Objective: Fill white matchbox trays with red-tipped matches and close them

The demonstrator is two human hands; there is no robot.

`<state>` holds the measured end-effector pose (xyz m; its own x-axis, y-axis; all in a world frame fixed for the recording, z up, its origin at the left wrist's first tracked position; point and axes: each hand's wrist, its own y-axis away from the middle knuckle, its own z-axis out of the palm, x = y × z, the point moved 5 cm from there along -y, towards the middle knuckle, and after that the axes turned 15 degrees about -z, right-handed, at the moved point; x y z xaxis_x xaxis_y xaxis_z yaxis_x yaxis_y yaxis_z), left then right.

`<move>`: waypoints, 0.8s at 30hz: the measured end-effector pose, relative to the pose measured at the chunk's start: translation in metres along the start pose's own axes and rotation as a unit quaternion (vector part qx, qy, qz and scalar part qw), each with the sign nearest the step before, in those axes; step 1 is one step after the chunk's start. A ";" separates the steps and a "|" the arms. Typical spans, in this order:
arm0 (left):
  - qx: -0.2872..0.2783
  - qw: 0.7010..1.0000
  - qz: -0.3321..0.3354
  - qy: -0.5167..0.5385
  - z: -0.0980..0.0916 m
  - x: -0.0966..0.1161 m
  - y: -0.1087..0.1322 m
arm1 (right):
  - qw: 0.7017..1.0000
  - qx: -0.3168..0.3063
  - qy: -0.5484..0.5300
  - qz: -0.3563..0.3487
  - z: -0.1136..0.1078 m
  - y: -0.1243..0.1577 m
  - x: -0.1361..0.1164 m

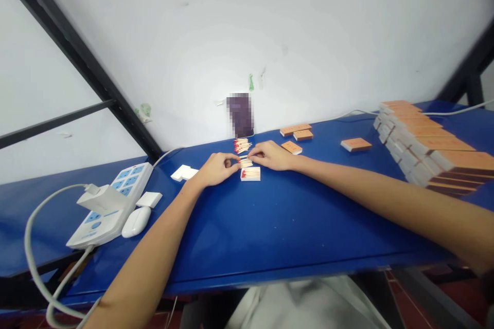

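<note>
My left hand (219, 168) and my right hand (272, 156) face each other over the blue table. Between their fingertips lies a small bunch of matches (246, 162), red heads toward the left. The left thumb and forefinger close on the head ends, while the right fingers pinch the plain ends. Just in front of the bunch sits a white matchbox tray (252, 179) with matches in it. Beyond my hands is a loose pile of matches (242, 145), also with red heads to the left.
Orange matchboxes (355, 144) lie to the right, near a large stack of matchboxes (443, 144). At left are a power strip (135, 185), a white rounded case (136, 222) and small white trays (183, 172). A pixelated dark object (241, 115) leans against the wall.
</note>
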<state>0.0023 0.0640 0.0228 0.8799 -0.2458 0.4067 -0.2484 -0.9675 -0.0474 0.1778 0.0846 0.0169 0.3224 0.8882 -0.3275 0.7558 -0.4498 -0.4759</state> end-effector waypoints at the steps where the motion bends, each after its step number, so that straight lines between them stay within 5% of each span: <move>1: -0.002 1.000 0.001 0.000 0.000 0.000 0.000 | 1.000 0.000 -0.006 0.004 0.000 0.000 0.000; 24: 0.040 0.999 0.022 -0.025 0.007 0.008 0.000 | 0.999 0.005 -0.047 0.027 0.002 0.003 0.008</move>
<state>0.0124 0.0615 0.0193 0.8881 -0.2892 0.3573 -0.2562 -0.9568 -0.1377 0.1814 0.0899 0.0117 0.3072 0.8506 -0.4267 0.7335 -0.4973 -0.4634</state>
